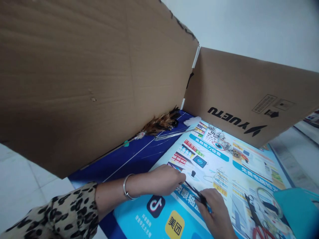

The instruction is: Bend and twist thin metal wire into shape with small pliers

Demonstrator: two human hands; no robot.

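Observation:
My right hand (216,209) is closed around a pair of dark, narrow-nosed pliers (199,196); a bit of blue shows at the handle. The jaws point up and left, with their tips close to the fingers of my left hand (167,180). That hand is a fist with its knuckles upward, and what it pinches, if anything, is hidden. A silver bangle (126,187) sits on its wrist. Both hands are over a printed poster sheet (139,219). Beyond them lie thin, straight wires (171,134) and a bundle of brown feathers (160,123).
Cardboard panels form a tall wall on the left (99,73) and another at the back right (231,86). Clear, shiny bead-like pieces (221,137) lie near the corner. Red-handled scissors (259,229), a round coil (259,192) and a teal item (296,209) are at right.

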